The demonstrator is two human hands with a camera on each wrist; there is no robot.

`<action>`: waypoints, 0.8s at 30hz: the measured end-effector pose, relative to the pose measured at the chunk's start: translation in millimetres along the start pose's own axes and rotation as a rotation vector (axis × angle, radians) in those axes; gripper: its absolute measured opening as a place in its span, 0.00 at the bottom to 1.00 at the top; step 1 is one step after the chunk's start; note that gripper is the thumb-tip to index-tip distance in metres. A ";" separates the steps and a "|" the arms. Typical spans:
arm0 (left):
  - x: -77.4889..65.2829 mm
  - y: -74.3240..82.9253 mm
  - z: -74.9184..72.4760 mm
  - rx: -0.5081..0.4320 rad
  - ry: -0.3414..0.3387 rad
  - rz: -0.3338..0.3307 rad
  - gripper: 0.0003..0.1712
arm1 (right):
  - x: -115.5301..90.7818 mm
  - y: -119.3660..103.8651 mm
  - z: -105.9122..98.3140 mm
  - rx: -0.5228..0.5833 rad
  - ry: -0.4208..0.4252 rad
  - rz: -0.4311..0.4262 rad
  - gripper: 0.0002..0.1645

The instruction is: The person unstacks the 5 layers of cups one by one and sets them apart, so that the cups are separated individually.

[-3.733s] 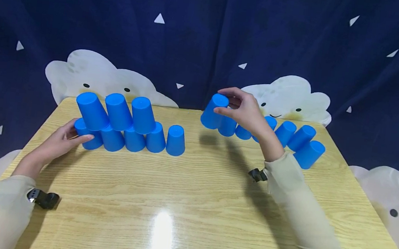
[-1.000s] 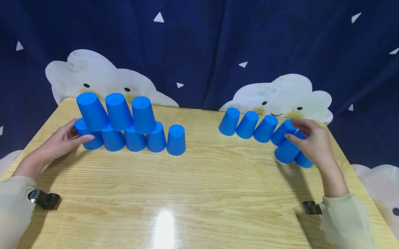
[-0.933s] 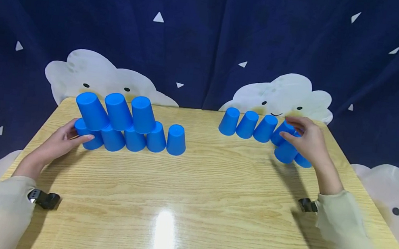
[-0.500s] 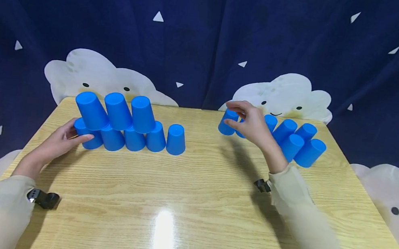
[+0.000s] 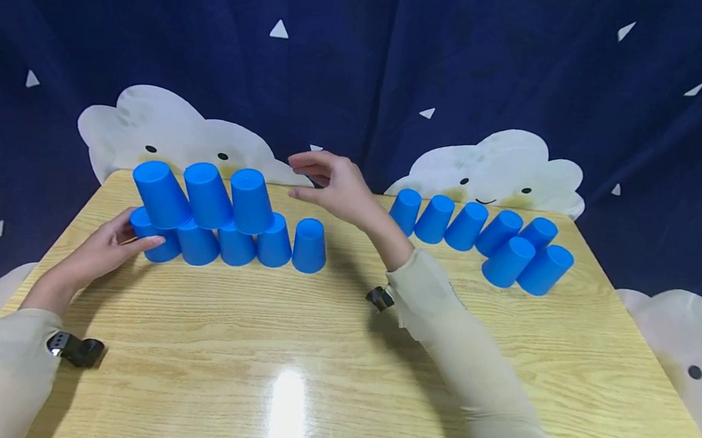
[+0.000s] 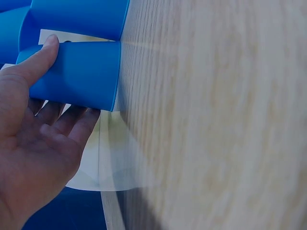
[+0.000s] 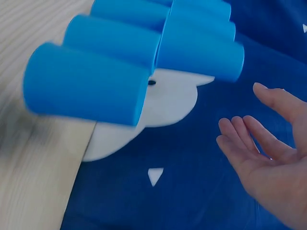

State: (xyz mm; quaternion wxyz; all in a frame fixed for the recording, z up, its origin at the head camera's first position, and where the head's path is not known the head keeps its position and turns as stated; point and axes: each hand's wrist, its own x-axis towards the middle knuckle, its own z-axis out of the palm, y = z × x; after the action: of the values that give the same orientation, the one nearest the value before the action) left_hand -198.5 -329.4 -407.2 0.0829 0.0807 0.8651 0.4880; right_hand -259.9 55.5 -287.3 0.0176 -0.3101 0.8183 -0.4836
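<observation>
My left hand (image 5: 105,244) grips the leftmost cup (image 5: 158,249) of a row of upside-down blue plastic cups. In the left wrist view, the thumb lies on the near side of that cup (image 6: 76,79) and the fingers go behind it. Three more cups stand on the row as a second tier; the right one (image 5: 252,201) is nearest my right hand (image 5: 342,191). That hand hovers in the air with fingers and thumb apart, holding nothing. Below it, the row's rightmost cup (image 5: 309,247) carries no whole cup above. In the right wrist view, the empty palm (image 7: 268,163) shows.
At the back right of the wooden table (image 5: 336,360) stands another group of upside-down blue cups: a back row (image 5: 467,225) with two cups (image 5: 509,262) in front. A dark blue curtain (image 5: 354,69) with white clouds hangs right behind the table.
Earlier my right hand held a cup, which now stands in front at the right. Since then the empty hand has moved left past the back row to the stack. The left hand stays put.
</observation>
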 end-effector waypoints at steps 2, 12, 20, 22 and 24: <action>0.4 -0.9 -0.2 -0.001 0.001 -0.003 0.44 | 7.1 -5.0 8.9 -0.008 -0.020 -0.008 0.27; 1.3 -2.3 0.0 -0.002 0.002 -0.005 0.44 | 26.7 -18.1 35.4 -0.048 -0.079 0.022 0.30; 2.4 -3.2 -0.4 -0.004 -0.004 -0.019 0.45 | 29.0 -18.1 43.5 -0.074 -0.100 0.066 0.30; 2.5 -3.9 -0.6 -0.003 -0.005 -0.018 0.45 | 29.2 -17.9 44.5 -0.077 -0.100 0.064 0.30; 2.4 -4.4 -0.9 -0.003 -0.005 -0.018 0.45 | 29.4 -17.2 45.5 -0.080 -0.100 0.067 0.31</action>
State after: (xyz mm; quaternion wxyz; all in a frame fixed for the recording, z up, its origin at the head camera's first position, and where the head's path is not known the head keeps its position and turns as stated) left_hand -201.3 -331.9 -410.7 0.0896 0.0743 0.8647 0.4886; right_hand -260.2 -1.3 -289.8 0.0623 -0.3069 0.8449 -0.4338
